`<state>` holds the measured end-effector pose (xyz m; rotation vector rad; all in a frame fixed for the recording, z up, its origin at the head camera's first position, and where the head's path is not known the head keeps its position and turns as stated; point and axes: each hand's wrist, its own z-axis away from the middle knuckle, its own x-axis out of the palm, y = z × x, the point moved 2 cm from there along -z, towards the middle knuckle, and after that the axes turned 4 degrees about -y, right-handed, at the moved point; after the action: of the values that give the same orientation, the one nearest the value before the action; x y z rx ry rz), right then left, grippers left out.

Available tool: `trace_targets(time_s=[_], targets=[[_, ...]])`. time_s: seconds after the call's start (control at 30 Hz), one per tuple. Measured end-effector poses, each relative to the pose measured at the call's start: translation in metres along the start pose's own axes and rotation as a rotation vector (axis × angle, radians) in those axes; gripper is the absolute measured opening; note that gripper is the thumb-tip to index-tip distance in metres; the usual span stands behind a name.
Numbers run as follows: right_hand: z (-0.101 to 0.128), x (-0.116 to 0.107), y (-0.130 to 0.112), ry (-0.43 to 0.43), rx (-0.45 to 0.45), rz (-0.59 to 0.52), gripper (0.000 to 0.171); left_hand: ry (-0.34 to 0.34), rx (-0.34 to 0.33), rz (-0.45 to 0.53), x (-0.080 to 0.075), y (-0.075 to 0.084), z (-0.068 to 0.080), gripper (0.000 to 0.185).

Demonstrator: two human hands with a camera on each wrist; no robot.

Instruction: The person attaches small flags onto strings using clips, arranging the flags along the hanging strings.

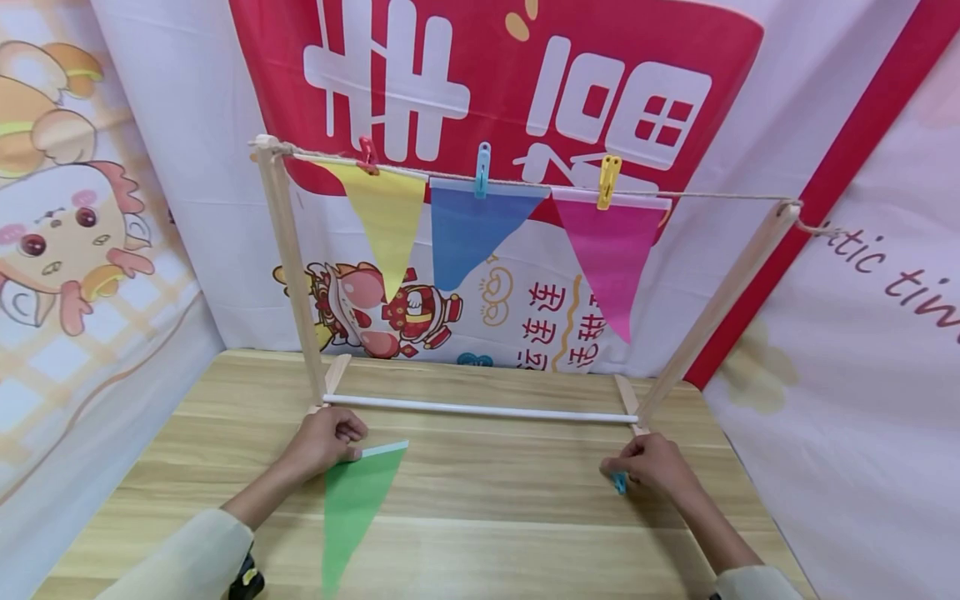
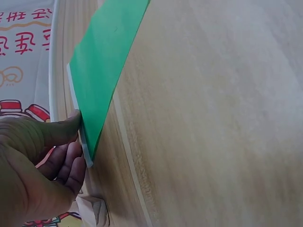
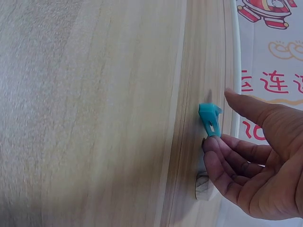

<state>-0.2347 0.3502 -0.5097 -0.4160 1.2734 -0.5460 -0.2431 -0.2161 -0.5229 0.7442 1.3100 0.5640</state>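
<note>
At right wrist: teal clip (image 3: 210, 120) upright.

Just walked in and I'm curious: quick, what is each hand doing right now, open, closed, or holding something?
Left hand: pinches the white-edged corner of the green flag on the table.
Right hand: fingers curled round a small teal clip.

A wooden frame (image 1: 288, 267) stands on the counter (image 1: 480, 517), with a white rod (image 1: 480, 409) across its base. A string (image 1: 720, 197) runs between its posts. On it hang a yellow flag (image 1: 386, 221) under a red peg (image 1: 368, 154), a blue flag (image 1: 468, 233) under a blue peg (image 1: 482, 169) and a pink flag (image 1: 611, 254) under a yellow peg (image 1: 608, 181). Printed banners (image 1: 525, 75) hang behind.
</note>
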Motion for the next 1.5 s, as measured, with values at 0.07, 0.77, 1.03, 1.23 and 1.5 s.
trace_targets(time_s=[0.07,0.77,1.03,1.23,1.5], targets=[[0.001,0.002,-0.001,0.003,0.003,-0.004,0.040,0.004,0.023,-0.014,0.001,0.000,0.000,0.026],[-0.001,0.014,-0.013,0.047,-0.012,0.082,0.042,-0.019,0.149,-0.161,0.005,-0.004,-0.006,0.026],[0.001,0.017,-0.013,0.013,0.041,0.037,0.037,-0.071,0.234,-0.209,0.009,-0.010,-0.008,0.024],[0.002,0.016,-0.013,0.020,0.062,0.017,0.038,-0.072,0.250,-0.246,0.011,-0.010,-0.007,0.023],[0.000,0.015,-0.018,0.019,0.061,0.006,0.037,-0.086,0.237,-0.306,0.005,0.001,-0.010,0.019]])
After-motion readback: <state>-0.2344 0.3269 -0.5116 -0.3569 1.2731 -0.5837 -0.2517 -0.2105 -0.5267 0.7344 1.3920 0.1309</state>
